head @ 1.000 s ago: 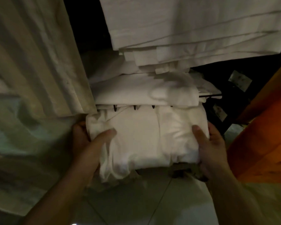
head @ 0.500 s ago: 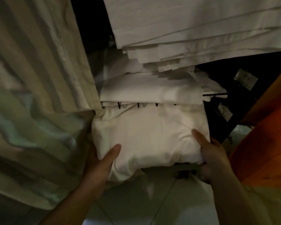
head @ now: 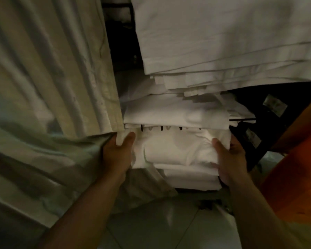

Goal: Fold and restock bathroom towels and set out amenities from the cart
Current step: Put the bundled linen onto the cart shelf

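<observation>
— What sort of place is this?
— Hotel housekeeping, by the look: folded white towels [head: 178, 112] stacked on a wire shelf [head: 242, 120] between and above the fingers [head: 216, 144], tiled floor [head: 160, 221] below them.

I count two hands [head: 118, 155] [head: 231, 160]; three towel stacks [head: 178, 150] [head: 174, 112] [head: 223, 42], one between them, two beyond; one drape [head: 52, 78] left of them; two tags [head: 275, 105] [head: 253, 139] right.

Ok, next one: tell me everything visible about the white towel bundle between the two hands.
The white towel bundle is soft, rumpled cloth, loosely folded, lying flat just under the wire shelf. The left hand grips its left edge, the right hand its right edge, thumbs on top. It rests on flatter folded linen; dim light hides its texture.
</observation>
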